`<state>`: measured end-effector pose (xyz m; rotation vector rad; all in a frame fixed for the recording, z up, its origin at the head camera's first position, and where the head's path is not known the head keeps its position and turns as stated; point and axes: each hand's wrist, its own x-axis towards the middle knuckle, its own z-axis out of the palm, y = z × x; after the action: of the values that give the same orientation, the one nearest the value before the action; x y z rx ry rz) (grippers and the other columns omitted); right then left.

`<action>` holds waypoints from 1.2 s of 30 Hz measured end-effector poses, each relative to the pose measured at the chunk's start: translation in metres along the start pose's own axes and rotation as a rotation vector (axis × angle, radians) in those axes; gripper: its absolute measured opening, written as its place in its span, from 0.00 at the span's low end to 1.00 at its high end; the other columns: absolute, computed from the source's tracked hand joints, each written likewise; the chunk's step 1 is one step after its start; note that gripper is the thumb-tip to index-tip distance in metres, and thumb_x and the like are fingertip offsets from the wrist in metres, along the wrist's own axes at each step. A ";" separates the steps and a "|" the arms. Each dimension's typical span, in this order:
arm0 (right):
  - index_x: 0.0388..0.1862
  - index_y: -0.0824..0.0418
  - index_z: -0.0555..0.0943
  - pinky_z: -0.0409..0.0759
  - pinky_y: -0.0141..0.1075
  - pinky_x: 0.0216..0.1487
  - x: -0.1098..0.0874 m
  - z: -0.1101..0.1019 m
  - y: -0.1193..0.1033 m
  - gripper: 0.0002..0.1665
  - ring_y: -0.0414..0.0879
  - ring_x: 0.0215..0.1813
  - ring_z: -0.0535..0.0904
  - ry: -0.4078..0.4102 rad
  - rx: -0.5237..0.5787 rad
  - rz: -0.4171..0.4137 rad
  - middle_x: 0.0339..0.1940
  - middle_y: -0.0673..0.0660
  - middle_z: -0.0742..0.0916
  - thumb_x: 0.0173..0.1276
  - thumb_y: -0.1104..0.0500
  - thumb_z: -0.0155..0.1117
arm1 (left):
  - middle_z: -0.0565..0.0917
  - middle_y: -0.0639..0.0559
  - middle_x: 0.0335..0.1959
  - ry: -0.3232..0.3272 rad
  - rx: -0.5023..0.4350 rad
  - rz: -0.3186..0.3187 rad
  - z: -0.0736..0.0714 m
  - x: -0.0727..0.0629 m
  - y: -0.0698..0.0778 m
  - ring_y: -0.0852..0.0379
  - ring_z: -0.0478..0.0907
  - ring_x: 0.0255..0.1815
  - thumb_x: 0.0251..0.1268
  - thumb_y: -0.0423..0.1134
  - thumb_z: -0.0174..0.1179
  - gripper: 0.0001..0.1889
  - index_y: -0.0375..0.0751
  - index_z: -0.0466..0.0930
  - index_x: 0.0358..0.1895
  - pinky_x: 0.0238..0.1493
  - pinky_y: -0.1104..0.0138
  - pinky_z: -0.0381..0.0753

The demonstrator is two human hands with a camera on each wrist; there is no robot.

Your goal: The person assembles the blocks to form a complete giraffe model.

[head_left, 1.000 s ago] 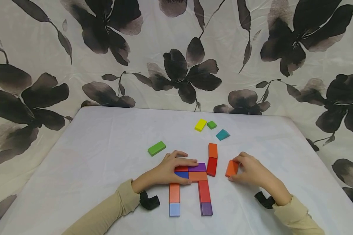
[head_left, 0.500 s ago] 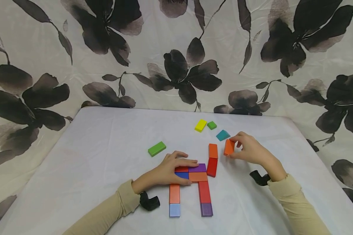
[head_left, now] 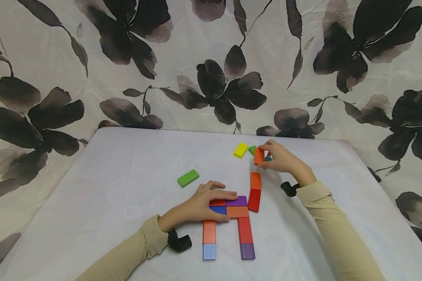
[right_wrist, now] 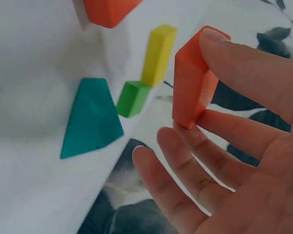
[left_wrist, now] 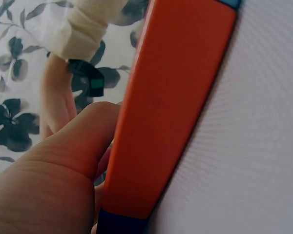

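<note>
Orange block [head_left: 258,157] in right hand [head_left: 283,159]

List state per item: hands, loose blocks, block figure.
Right hand: pinching the held orange block
Held orange block: lifted
Left hand: resting on the block figure
Block figure: flat, partly covered
Yellow block: lying loose
Small green block: lying loose
Teal block: lying loose
Long green block: lying loose
Red block: end to end with second orange block

Floral bkdrp [head_left: 183,43] bhnd wht tbl [head_left: 137,168].
</note>
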<state>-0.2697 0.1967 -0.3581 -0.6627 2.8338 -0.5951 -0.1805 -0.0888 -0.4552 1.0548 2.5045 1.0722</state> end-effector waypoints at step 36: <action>0.70 0.65 0.72 0.75 0.41 0.47 0.025 0.035 0.024 0.31 0.56 0.50 0.73 -0.104 0.177 0.082 0.59 0.66 0.75 0.70 0.61 0.65 | 0.71 0.72 0.68 -0.007 0.010 -0.007 0.000 0.002 -0.001 0.62 0.53 0.72 0.55 0.57 0.71 0.34 0.66 0.74 0.68 0.62 0.55 0.59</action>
<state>-0.2925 0.1928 -0.4011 -0.5282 2.6587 -0.7633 -0.1822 -0.0877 -0.4558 1.0505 2.5085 1.0532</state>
